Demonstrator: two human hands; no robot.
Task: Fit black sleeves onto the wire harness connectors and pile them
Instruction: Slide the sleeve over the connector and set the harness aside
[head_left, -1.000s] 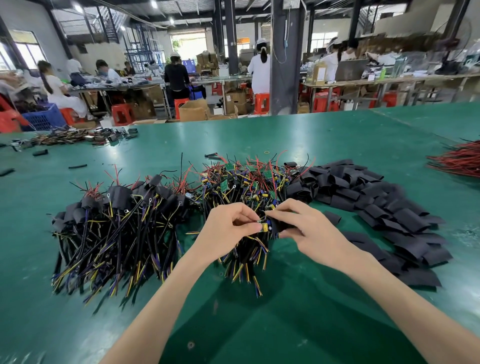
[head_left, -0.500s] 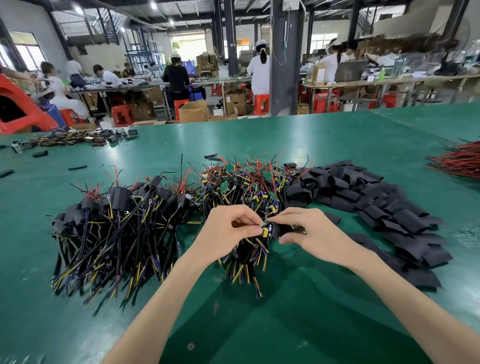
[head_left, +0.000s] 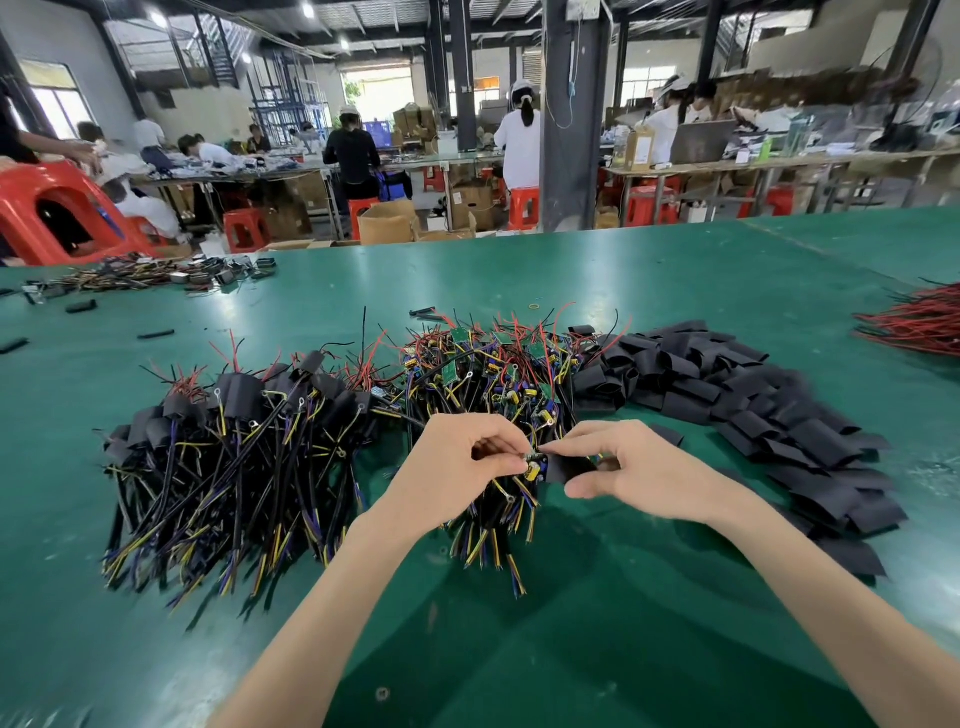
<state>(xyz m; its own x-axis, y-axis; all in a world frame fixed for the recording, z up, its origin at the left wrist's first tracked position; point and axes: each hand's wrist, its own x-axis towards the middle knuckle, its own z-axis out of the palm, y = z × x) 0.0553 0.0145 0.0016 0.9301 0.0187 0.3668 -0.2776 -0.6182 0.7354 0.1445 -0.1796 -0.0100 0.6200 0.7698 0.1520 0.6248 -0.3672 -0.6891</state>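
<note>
Green sheeting covered the table (head_left: 571, 649) in front of us, and our two hands met just past its middle. Our left hand (head_left: 457, 467) had its fingers curled in, pinching the connector (head_left: 535, 463) of one harness between thumb and fingertips; small yellow and blue parts of that connector showed right beside the thumb. Our right hand (head_left: 639, 470) was clamped on a black sleeve (head_left: 569, 467), thumb below and forefinger on top, with the sleeve's open end touching the connector. Whether the sleeve had gone over any part of it, we could not tell. The wires of the held harness ran down toward six o'clock. At twelve o'clock from our hands lay the heap of bare harnesses (head_left: 488, 374). At nine o'clock sat the pile of sleeved harnesses (head_left: 234, 441), their black caps pointing away from us. From one to four o'clock ran the stack of loose sleeves (head_left: 753, 410), flat and overlapping. Well apart, at two o'clock near the table edge, lay a bundle of red wires (head_left: 919, 322). At ten o'clock, beyond the table, stood a red stool (head_left: 47, 208), with people at benches behind it
</note>
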